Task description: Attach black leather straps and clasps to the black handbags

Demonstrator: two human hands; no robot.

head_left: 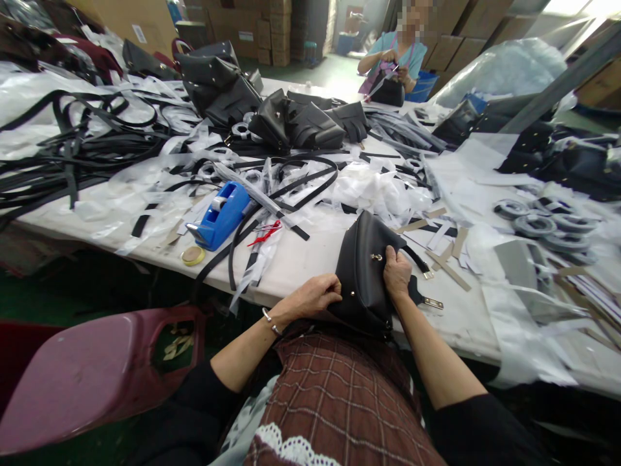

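Observation:
A black handbag [365, 272] with small gold fittings stands at the table's front edge, close against my apron. My right hand [398, 273] grips its right side, fingers closed on the leather beside a gold clasp. On the bag's left side, my left hand [320, 294] is closed with its fingertips pinched at the edge; exactly what they pinch is hidden. A short black strap with a gold buckle [427, 274] sticks out past my right hand. Below it, another strap end carries a gold metal plate [433, 302].
A blue tape dispenser [220, 217], a tape roll [193, 255] and red snips [264, 233] lie to the left. Black bags [310, 123] and straps [97, 149] heap behind. Cardboard strips [451, 272] lie right. A pink chair [87, 375] stands lower left. Another person [395, 58] works across the table.

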